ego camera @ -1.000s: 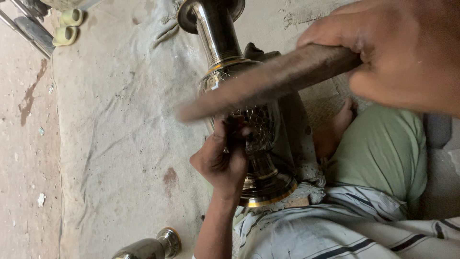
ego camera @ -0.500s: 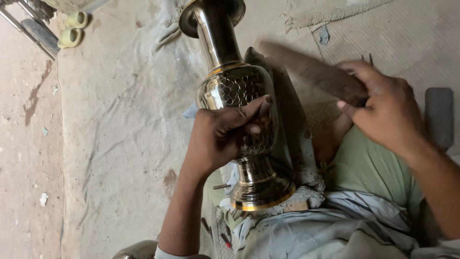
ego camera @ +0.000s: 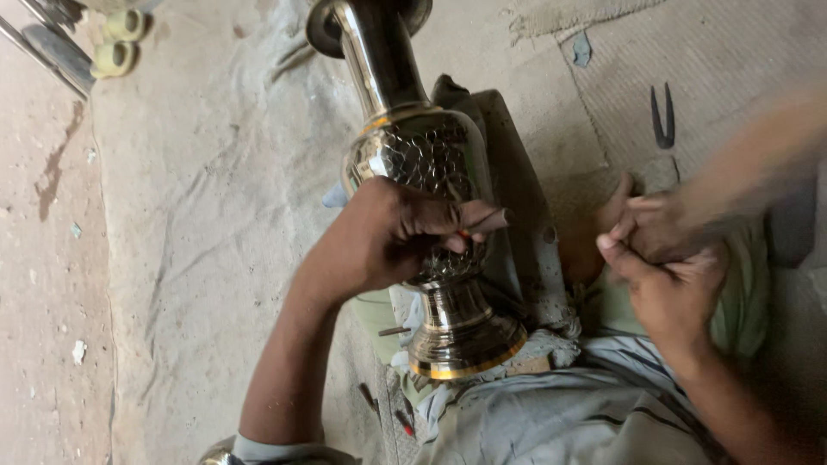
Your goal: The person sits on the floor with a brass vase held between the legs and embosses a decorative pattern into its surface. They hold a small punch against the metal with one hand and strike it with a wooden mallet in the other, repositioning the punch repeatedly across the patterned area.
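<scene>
**Operator:** Resting on its side across the person's lap, the metal vase [ego camera: 422, 224] points its neck toward the top edge of the grey floor cloth [ego camera: 207, 215], with its gold-rimmed foot nearest the body. What is the main hazard?

**Inspector:** Head view, hazard one: a misdirected strike. The left hand [ego camera: 388, 237] is closed on a thin punch [ego camera: 484, 220], its tip at the patterned belly of the vase. The fingers lie just beside the point of contact. If the blow lands off the punch head, the knuckles are likely to take it.

**Operator:** And the second?

**Inspector:** Rolling. The vase is round and polished, and is steadied only by the lap, some rags and the left hand pressing on it. A glancing blow could turn it, and the punch could skid and scar the pattern.

**Operator:** Pose of the hands?

**Inspector:** Left forearm enters from the bottom edge of the frame; the wrist is bent over the vase belly, fingers curled tight on the punch. The right hand [ego camera: 663, 258] is well apart from it, near the right knee, fist closed on a handle; the hammer [ego camera: 758, 159] is a motion streak, so its head cannot be made out.

**Operator:** Anything loose nearby?

**Inspector:** A dark forked tool [ego camera: 662, 116] lies on the woven mat toward the top right corner, clear of both hands.
</scene>
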